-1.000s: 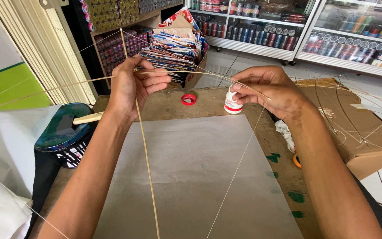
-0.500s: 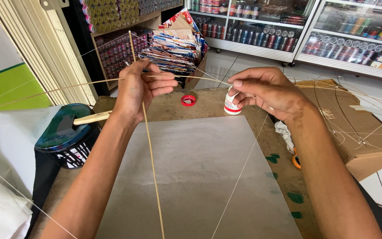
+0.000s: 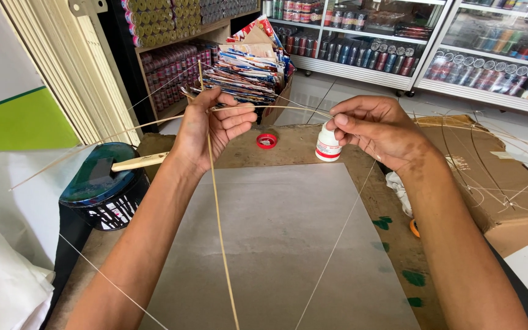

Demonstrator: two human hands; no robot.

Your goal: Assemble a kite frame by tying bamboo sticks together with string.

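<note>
White glue bottle (image 3: 327, 145) with red label, cardboard box (image 3: 496, 183) right, perhaps open

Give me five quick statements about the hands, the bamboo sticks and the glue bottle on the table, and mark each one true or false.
1. The left hand grips the spot where two thin bamboo sticks cross. True.
2. The right hand lies flat on the grey sheet. False: it is raised above the table, its fingertips pinching at the curved stick.
3. The small white bottle is capped. False: its red cap lies apart on the table.
4. A wooden-handled tool lies across the dark tub. True.
5. The bottle lies on its side. False: it stands upright.
</note>
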